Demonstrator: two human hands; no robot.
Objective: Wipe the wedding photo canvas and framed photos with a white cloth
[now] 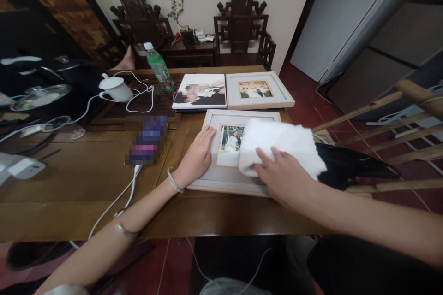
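A pale picture frame [211, 173] with a wedding photo [230, 139] lies flat on the wooden table in front of me. My left hand [200, 152] grips its left border, fingers together over the edge. A folded white towel [290, 140] covers the right part of this frame. My right hand [278, 170] holds the towel from above and presses it down, some fingers bent into the cloth. Behind lie a second pale frame [287, 97] with a photo and a white-covered photo album or panel [200, 78], side by side.
A phone [147, 140] on a white cable lies left of my left hand. Farther back stand a green-labelled bottle [159, 67] and a lidded white cup [116, 88]. A black bag-like item [349, 163] lies right of the towel, beside a wooden rack [408, 147]. Someone's foot [127, 60] shows behind.
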